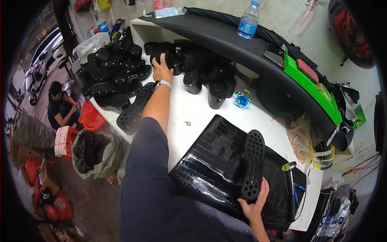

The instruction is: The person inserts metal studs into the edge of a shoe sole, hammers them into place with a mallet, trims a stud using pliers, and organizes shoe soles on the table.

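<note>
Stretched far forward, my left hand [162, 73] has its fingers spread at a black heeled shoe [156, 60] at the back of the white table; whether it grips that shoe I cannot tell. Close to my body, my right hand [254, 201] holds one end of a black shoe [254, 161] between thumb and fingers. That shoe lies with its hole-dotted sole facing up on a shiny black crocodile-patterned sheet [205, 157]. Beside my left forearm is another black sole with holes [135, 109].
Studded black shoes [115, 66] crowd the table's left end. Chunky-heeled shoes [217, 86] and a blue flower ornament [242, 100] stand mid-table. A hammer [290, 181] lies right. The padded shelf bears a water bottle [248, 20] and green tray [310, 86]. Another person [60, 105] sits at left.
</note>
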Motion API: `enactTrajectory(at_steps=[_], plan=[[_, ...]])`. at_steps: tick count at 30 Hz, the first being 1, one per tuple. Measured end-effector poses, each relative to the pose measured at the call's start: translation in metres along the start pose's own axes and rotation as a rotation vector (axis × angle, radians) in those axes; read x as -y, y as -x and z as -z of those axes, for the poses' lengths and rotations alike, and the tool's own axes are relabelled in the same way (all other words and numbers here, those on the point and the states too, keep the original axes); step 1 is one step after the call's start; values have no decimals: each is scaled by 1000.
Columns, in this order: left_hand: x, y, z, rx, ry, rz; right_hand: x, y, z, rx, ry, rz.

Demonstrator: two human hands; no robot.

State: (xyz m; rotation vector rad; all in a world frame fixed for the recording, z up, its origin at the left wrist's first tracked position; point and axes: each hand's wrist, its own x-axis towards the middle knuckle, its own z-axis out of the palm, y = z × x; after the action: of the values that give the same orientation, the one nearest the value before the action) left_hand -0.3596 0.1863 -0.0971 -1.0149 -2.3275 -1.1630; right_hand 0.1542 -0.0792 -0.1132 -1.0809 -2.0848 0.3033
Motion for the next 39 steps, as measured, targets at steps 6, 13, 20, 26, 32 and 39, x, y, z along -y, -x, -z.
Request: enactTrajectory(at_steps=[6, 13, 20, 26, 32, 39], plan=[[-15, 11, 38, 3, 73, 64, -2, 2, -2, -2, -35, -43], [-19, 69, 123, -68, 158, 35, -2, 2, -5, -18, -41, -52], [-6, 155, 187, -95, 371, -270, -2, 3, -5, -27, -43, -68], [-9, 187, 194, 227, 430, -510, 1, 2, -6, -20, -28, -89], [-32, 156, 236, 936, 417, -723, 2, 4, -6, -16, -24, -93], [-58, 142, 234, 995, -31, -1086, 19, -5, 8, 87, 24, -114]])
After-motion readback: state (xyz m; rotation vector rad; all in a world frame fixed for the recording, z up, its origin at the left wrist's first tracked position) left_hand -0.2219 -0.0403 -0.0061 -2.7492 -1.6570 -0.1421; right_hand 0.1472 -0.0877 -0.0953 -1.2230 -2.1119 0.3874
